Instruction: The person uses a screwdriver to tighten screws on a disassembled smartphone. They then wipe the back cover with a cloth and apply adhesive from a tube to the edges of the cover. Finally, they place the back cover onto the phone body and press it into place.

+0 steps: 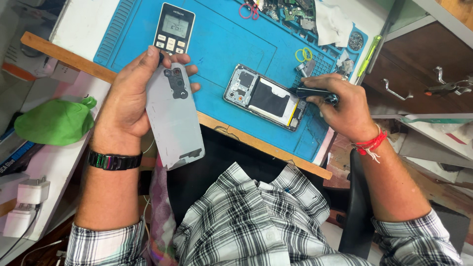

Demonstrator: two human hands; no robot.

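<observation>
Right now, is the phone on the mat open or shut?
Open. The phone lies on the blue mat with battery and boards exposed; its grey back cover is off, held in the left hand.

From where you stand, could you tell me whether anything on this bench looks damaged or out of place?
The phone on the blue mat lies open, its insides bare. Its grey back cover is off, held in the left hand. The right hand holds a dark tool at its edge. Nothing looks spilled.
</observation>
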